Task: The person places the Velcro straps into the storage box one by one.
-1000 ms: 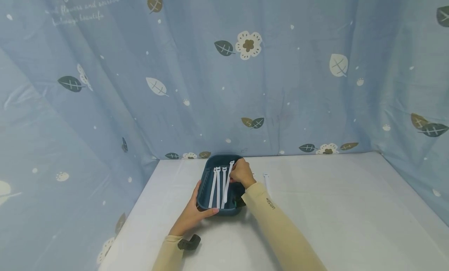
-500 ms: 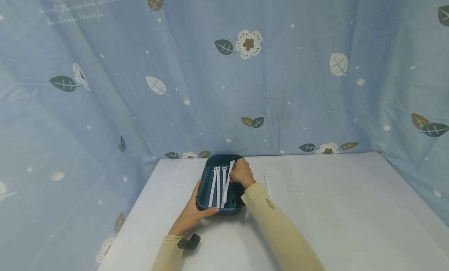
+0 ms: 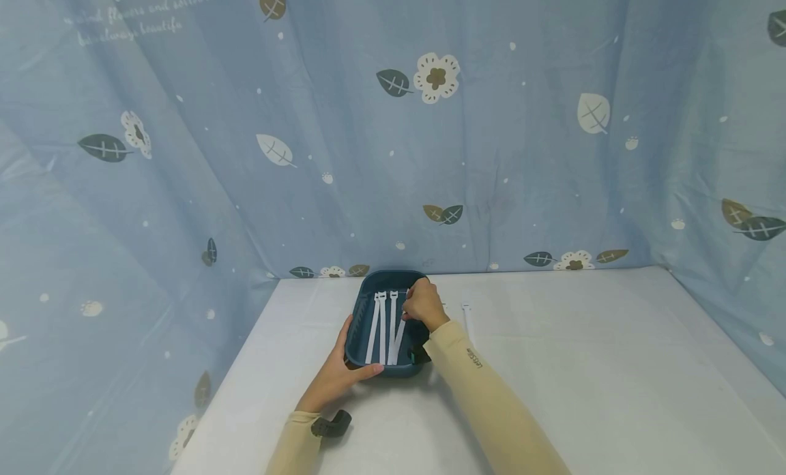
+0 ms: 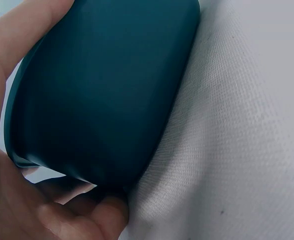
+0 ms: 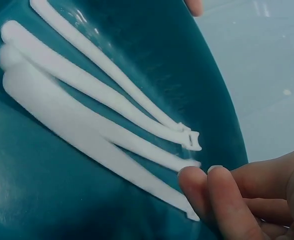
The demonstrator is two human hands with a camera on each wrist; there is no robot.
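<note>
A dark teal plastic basket (image 3: 393, 371) stands on the white table, with several white hook-and-loop cable ties (image 3: 372, 332) side by side in it. My left hand (image 3: 340, 372) grips its near left corner, thumb over the near rim and fingers along the side; in the left wrist view the fingers (image 4: 107, 215) reach around the wall. Inside the basket's right part, my right hand (image 3: 424, 303) hovers over the rightmost cable tie (image 5: 137, 177). Thumb and forefinger are close together with nothing between them, right by that tie's slotted head.
Another white cable tie (image 3: 467, 314) lies on the white table (image 3: 583, 366) right of the basket, partly covered by the right forearm. A blue leaf-patterned curtain (image 3: 491, 154) hangs behind the table's back edge and along the sides.
The right hand has let go of the cable tie it held, and the tie has dropped onto the basket's floor beside the others. The left hand keeps its grip in place.
</note>
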